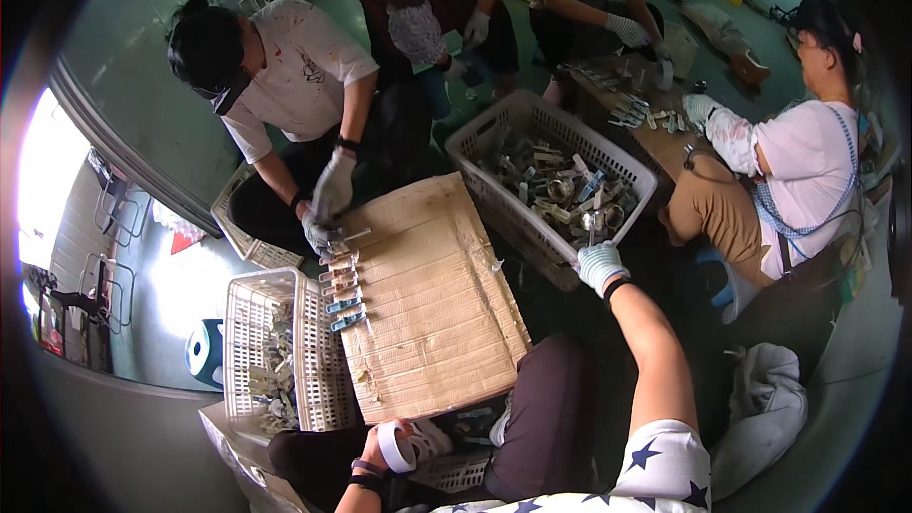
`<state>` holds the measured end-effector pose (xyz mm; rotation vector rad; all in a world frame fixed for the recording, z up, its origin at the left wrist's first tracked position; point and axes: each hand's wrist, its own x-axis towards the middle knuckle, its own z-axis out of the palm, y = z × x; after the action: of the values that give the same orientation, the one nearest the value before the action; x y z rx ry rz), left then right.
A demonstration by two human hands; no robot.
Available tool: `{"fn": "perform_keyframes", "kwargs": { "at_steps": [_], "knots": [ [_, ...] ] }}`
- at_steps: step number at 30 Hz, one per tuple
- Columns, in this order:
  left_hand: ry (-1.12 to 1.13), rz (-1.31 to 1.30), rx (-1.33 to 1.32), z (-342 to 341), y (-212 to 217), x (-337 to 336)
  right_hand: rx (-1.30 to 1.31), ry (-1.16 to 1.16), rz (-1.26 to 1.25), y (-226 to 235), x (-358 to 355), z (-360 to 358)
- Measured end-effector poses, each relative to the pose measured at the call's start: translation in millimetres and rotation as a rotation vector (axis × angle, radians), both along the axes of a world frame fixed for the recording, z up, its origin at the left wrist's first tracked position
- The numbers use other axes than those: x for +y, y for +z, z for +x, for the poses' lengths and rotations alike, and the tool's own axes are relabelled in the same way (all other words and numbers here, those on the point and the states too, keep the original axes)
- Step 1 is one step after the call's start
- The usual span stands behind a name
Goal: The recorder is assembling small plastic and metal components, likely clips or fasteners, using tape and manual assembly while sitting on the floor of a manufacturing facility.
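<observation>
My left hand [375,448], low in the view by my lap, is closed on a white ring-shaped roll [396,446], apparently tape. Stretched forward, my gloved right hand [600,267] is at the near corner of a grey plastic basket [459,154] full of mixed clips [546,176]. Its fingers look bent together, and a shiny metal piece [593,219] stands just beyond them; what they grip is hidden. Between my knees and the person opposite lies a ribbed cardboard sheet [427,294], with several blue, brown and pale clips [344,304] lined up along its left edge.
A person's gloved hands [328,204] work at the cardboard's far left corner. A white basket [290,299] of clips stands left. Other people sit around a second cardboard surface [655,147] with clips on it. A white sack [765,408] lies right, near a blue stool [731,285].
</observation>
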<state>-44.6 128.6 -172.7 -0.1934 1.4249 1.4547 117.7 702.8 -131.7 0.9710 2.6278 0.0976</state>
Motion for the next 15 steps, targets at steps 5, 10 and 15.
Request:
{"fn": "perform_keyframes", "kwargs": {
  "at_steps": [5, 10, 15],
  "knots": [
    [0.016, 0.049, -0.032, 1.9, 8.4, 6.7, 0.040, -0.117, -0.043, 8.6, -56.4, -4.3],
    [0.042, 0.132, -0.045, 0.3, -3.1, -1.8, 0.101, -0.110, -0.162, -0.8, -90.7, -13.2],
    [0.061, 0.066, 0.009, 2.7, 3.6, -0.3, 0.119, -0.203, -0.193, -1.1, -83.2, -31.5]
  ]
}}
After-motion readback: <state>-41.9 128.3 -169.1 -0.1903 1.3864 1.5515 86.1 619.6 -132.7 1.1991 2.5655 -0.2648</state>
